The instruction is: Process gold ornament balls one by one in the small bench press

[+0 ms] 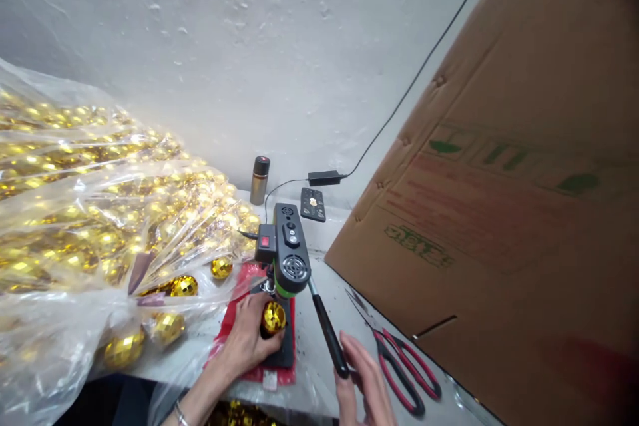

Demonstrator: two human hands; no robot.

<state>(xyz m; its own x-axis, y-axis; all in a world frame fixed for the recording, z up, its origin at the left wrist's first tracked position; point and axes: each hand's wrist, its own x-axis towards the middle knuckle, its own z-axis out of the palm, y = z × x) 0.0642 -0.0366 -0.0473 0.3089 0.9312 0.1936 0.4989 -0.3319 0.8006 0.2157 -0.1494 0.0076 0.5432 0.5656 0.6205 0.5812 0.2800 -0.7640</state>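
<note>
A small black hand press [292, 259] stands on the table, with a round speaker-like grille on its top. My left hand [247, 333] is closed round a gold faceted ball ornament [273, 317], holding it over the black base [284, 354] just in front of the press head. From the press's right side a lever handle [328, 329] with a black grip slants down toward me. My right hand [362, 383] is loosely curled at the grip's end, with the thumb and fingers on either side of it.
A clear plastic bag [114, 213] full of gold balls fills the left, with loose gold balls [170, 327] near its mouth. Red-and-black scissors [399, 359] lie on the right beside a big cardboard box [474, 226]. Behind stand a spray can [259, 181] and a power adapter [324, 178].
</note>
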